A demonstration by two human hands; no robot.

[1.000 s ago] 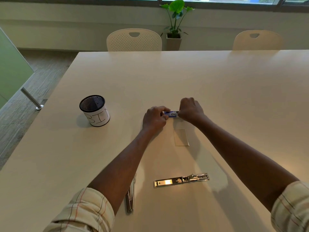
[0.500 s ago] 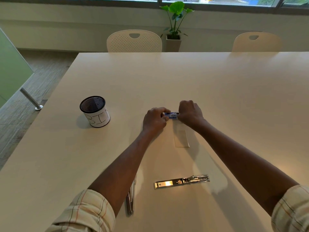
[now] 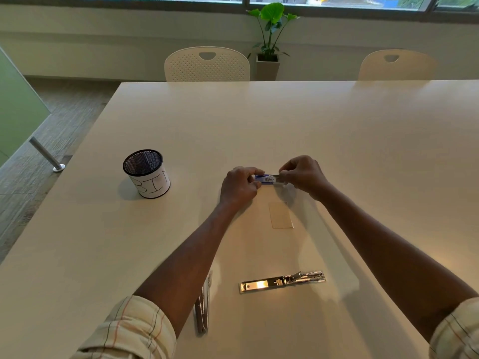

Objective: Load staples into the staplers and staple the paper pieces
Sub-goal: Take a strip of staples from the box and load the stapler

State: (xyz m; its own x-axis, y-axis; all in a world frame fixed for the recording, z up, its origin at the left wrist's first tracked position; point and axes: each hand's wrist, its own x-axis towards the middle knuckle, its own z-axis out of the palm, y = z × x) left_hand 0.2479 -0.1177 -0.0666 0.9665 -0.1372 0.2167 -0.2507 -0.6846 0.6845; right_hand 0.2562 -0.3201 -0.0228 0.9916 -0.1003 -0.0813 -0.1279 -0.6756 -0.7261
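Fingers of the left hand and right hand pinch the staple box, seemingly to slide it open; a jerk could spill staples across the surface.

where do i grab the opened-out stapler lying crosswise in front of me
Pinch the opened stapler across its narrow width near the middle hinge, coming from above. It lies flat on the table, long axis left to right, so both long edges are free.

Stretch forward, both forearms bare. Pinch a small blue box at opposite ends with left hand and right hand, fingers curled.
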